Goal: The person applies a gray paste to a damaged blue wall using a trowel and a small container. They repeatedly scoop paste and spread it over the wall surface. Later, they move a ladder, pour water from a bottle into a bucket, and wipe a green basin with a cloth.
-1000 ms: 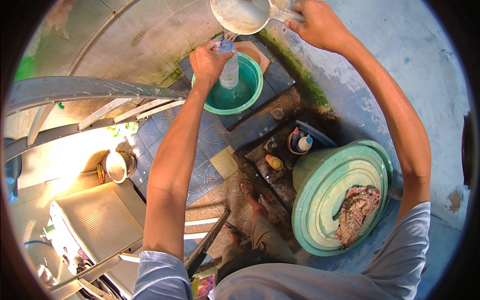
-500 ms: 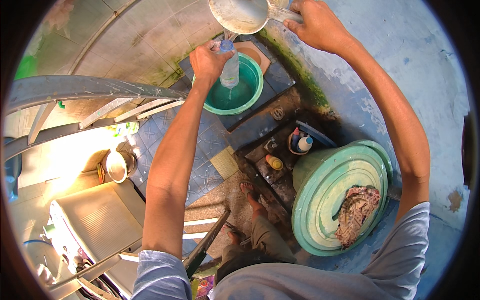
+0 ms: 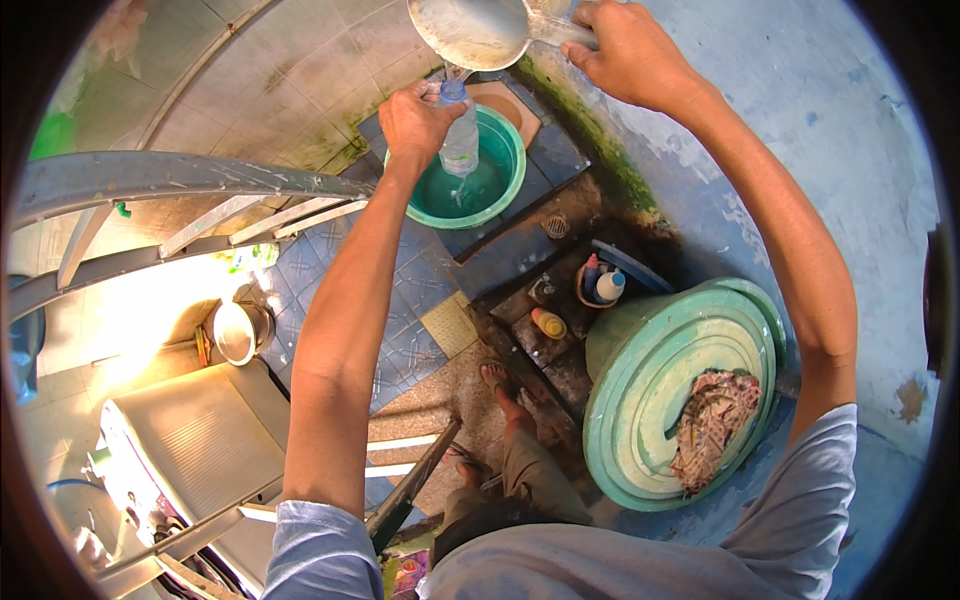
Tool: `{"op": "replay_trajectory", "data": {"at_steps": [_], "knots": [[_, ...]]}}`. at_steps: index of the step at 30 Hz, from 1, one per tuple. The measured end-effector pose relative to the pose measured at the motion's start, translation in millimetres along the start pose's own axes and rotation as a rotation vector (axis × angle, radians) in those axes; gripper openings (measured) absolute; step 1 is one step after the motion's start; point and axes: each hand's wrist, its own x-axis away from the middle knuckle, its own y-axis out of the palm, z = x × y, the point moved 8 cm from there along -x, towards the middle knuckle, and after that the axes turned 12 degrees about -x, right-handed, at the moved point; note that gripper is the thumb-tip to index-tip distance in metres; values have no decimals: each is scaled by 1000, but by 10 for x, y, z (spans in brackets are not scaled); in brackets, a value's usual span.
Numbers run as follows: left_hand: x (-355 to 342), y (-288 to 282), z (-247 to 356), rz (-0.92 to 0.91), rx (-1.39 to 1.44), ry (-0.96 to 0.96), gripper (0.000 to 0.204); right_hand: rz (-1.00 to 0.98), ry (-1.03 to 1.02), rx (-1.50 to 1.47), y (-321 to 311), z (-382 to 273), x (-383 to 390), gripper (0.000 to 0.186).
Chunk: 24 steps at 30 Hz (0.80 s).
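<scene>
My left hand [image 3: 408, 124] grips a clear plastic bottle [image 3: 460, 148] with a blue neck, held over a green basin [image 3: 517, 168]. Closed round the handle of a whitish water dipper [image 3: 468, 32], my right hand [image 3: 632, 52] holds it tilted just above the bottle's mouth. A thin stream of water runs from the dipper at the bottle's top. More water drops from the bottle's lower end into the basin, where the surface ripples. The fingers behind the bottle are partly hidden.
A large green lidded tub [image 3: 620, 420] with a crumpled cloth [image 3: 712, 425] stands at the right. Small bottles [image 3: 609, 287] and a yellow container [image 3: 548, 323] lie near a drain [image 3: 556, 228]. Metal railings [image 3: 180, 185] and a beige ridged box [image 3: 205, 430] are at the left.
The dipper and my right hand have shifted slightly left. Ripples under the bottle have spread on the basin's water. My left hand and the bottle are nearly still.
</scene>
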Motion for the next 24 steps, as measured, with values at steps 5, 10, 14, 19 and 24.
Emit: {"op": "replay_trajectory", "data": {"at_steps": [5,10,14,19,24], "knots": [[2,-30,4,-15,1,-9,43,-22,8,16,15,-15,25,20],[10,-68,32,-11,-28,4,40,5,-22,-15,-8,-69,41,20],[15,-79,30,-29,-23,-4,41,-13,19,-25,2,-70,51,20],[22,-120,21,-5,-36,-4,41,9,-5,-15,-8,-151,61,19],[22,-122,-4,-12,-44,-6,42,11,13,-13,15,-186,79,19]]}}
